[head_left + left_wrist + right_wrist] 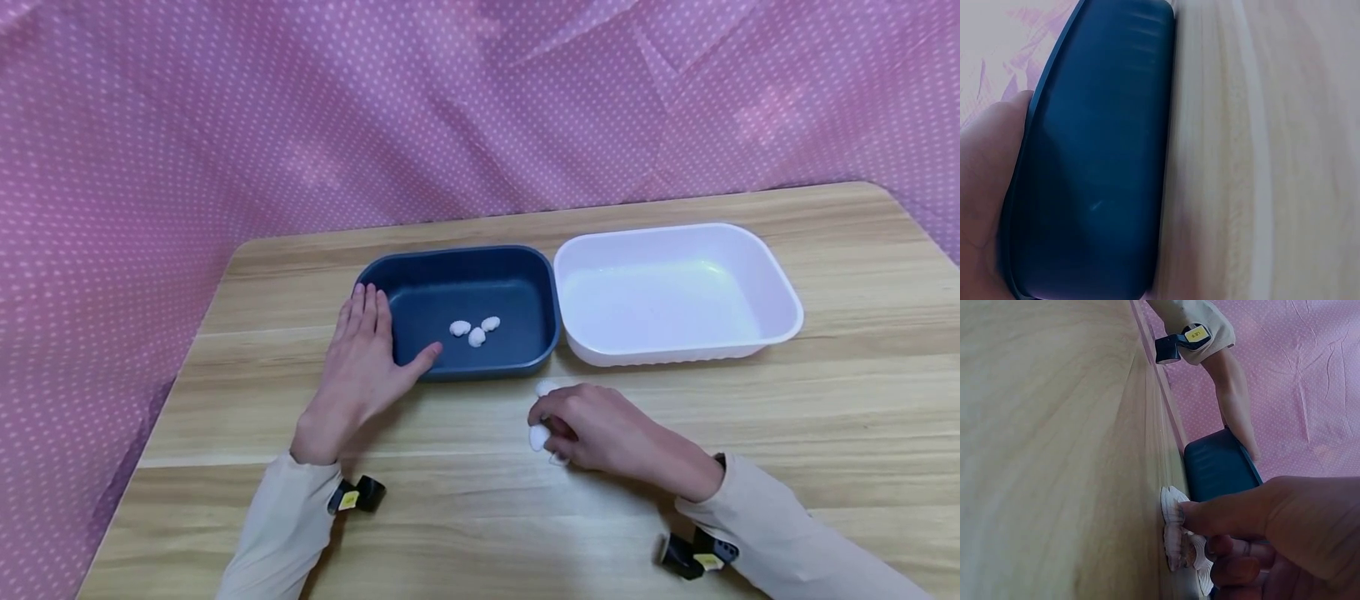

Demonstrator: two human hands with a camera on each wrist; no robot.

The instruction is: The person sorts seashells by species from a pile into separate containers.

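Observation:
My left hand [360,358] rests on the left end of a dark blue basin [480,375], fingers straight over its rim and thumb along the near edge. In the left wrist view that basin's outer wall [1097,150] fills much of the picture. Three small white seashells lie on the basin floor, one of them a ribbed shell [477,337]. On the table in front, my right hand [607,429] pinches a white seashell [538,437] with curled fingers and thumb. Other shells [1202,565] lie under and beside those fingers, partly hidden.
A white basin [682,350] stands right of the blue one, their rims side by side. Both are on a wood-grain table [465,517]. Behind it hangs a pink dotted cloth [465,117].

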